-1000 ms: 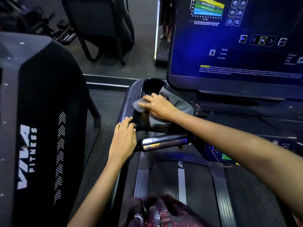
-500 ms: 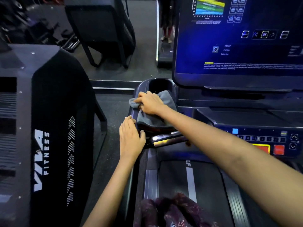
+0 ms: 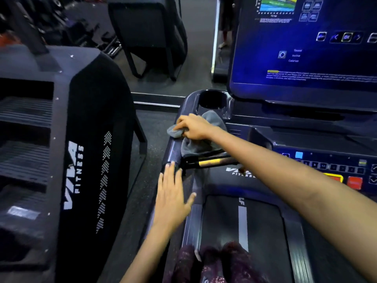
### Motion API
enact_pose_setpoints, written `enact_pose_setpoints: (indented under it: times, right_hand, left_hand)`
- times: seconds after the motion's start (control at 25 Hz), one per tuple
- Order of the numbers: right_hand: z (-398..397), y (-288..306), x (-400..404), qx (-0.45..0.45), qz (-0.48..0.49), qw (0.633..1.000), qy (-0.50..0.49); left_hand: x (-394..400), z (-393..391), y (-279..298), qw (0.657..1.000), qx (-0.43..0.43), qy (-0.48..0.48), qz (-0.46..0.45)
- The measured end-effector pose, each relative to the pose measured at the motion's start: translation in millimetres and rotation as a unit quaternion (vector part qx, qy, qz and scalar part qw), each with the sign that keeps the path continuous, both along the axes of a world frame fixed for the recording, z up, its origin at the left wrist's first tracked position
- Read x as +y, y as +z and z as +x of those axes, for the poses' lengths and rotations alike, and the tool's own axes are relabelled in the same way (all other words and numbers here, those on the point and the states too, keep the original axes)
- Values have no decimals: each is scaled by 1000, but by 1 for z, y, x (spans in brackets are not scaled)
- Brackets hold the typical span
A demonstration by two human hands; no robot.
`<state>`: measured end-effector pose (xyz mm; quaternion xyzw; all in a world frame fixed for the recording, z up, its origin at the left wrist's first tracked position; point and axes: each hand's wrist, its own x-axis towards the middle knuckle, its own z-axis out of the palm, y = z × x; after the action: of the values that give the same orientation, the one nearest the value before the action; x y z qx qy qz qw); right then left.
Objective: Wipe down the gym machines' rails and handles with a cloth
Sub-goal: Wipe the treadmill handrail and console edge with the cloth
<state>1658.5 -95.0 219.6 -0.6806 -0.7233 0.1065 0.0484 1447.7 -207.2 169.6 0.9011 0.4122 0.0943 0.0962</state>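
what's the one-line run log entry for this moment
right hand grips grey cloth on treadmill side rail | left hand open, flat on rail

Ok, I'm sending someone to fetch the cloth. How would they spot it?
Find the treadmill's big blue screen. Below its left corner sits a round cup holder, and just nearer, on the left handrail, lies the cloth under the right hand. It's the only soft grey thing there.

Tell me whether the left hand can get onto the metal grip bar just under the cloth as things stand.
Probably yes. The left hand lies flat and holds nothing, its fingertips near the bar's left end. The right hand pinches the cloth above it, and the right forearm crosses only the bar's far end.
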Motion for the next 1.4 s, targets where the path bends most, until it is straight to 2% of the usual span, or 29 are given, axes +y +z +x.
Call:
enact_pose_setpoints:
  times: [0.12, 0.2, 0.32, 0.4, 0.48, 0.6, 0.72, 0.84, 0.92, 1.0, 1.08, 1.2, 1.32, 1.4]
  right_hand:
    - [-5, -5, -20, 16, -31, 994, 102]
    - [-3, 1, -15, 39, -32, 996, 71]
    - [-21, 2, -30, -13, -8, 1000, 10]
    - [-36, 0, -54, -46, 6, 996, 73]
    - [-45, 1, -73, -58, 17, 988, 145]
    - [-52, 11, -69, -62, -1, 992, 106]
    - [-71, 11, -76, -120, 10, 992, 48]
    - [-98, 4, -108, -136, 70, 982, 109]
    - [-109, -4, -130, -68, 92, 978, 173]
    - [-108, -13, -139, 28, 75, 980, 183]
    - [-103, -27, -142, 133, 82, 984, 85]
    - [-120, -61, -161, 257, 171, 948, -76]
    - [-149, -92, -192, 341, 227, 906, -103]
    - [-162, -108, -207, 382, 233, 885, -129]
  left_hand:
    - [-50, -18, -8, 999, 30, -25, 25]
    - [-77, -25, -12, 996, 75, -35, 21]
    - [-103, -30, -4, 994, 113, 0, -12]
    - [-112, -29, 0, 993, 107, 33, -42]
    - [-118, -33, -5, 995, 97, 28, -16]
    - [-122, -47, -8, 996, 82, 8, 30]
    - [-124, -64, -8, 998, 0, 14, 56]
    - [-135, -83, -6, 993, -13, 78, 88]
    - [-139, -92, -10, 989, -5, 117, 86]
    - [-139, -96, -13, 988, -12, 126, 92]
    - [-134, -96, -8, 988, -52, 125, 73]
    - [-120, -102, 3, 987, -107, 107, 59]
    - [-101, -103, 10, 981, -159, 108, 28]
    - [-87, -98, 10, 982, -155, 112, 7]
